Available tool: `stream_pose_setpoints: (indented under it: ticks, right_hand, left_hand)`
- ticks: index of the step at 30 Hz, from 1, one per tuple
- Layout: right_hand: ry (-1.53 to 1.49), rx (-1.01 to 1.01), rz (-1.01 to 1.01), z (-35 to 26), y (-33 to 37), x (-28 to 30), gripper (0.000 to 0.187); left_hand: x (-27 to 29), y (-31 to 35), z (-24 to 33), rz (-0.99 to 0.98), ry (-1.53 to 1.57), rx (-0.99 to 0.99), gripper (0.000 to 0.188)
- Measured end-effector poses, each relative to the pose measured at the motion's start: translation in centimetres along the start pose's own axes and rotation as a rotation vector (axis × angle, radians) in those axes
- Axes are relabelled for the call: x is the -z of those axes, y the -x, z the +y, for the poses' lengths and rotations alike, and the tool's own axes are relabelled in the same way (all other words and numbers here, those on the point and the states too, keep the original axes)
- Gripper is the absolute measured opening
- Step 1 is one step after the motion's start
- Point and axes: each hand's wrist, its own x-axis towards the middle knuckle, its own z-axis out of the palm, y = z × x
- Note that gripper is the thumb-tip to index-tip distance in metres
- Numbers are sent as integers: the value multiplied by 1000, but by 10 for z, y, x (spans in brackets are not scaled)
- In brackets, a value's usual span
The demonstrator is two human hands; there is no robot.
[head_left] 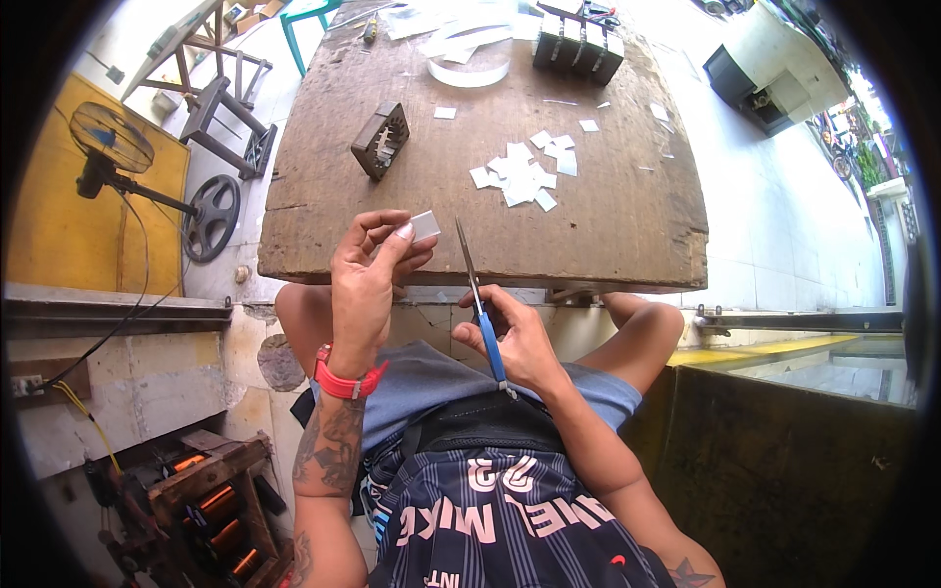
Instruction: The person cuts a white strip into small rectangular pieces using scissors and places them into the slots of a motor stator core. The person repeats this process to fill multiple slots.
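Between thumb and fingers, my left hand (371, 257) pinches a small white paper piece (424, 226) just above the near edge of the wooden table. My right hand (515, 338) is wrapped round a pair of blue-handled scissors (487, 328), whose blades point up and away, close to the paper but apart from it. On the table beyond lies a loose pile of small white paper pieces (517, 174), with a few strays around it. A dark slotted metal ring-like block (381, 140) stands to the left of the pile.
The worn wooden table (323, 216) holds white paper strips (469, 73), a black boxy unit (578, 49) and a screwdriver (370, 27) at its far side. A fan (113, 137) stands at left. Wire spools (221, 519) sit in a wooden frame at lower left.
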Motion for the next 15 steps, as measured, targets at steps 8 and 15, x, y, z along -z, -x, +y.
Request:
stream_pose_setpoints:
  ticks: [8, 15]
  right_hand:
    - [-5, 35, -52, -2, -5, -4, 57]
    - [-7, 29, -58, -4, 0, -6, 58]
  left_hand:
    - [-3, 1, -1, -65, -127, -3, 31]
    - [-4, 8, 0, -46, -104, 18, 30]
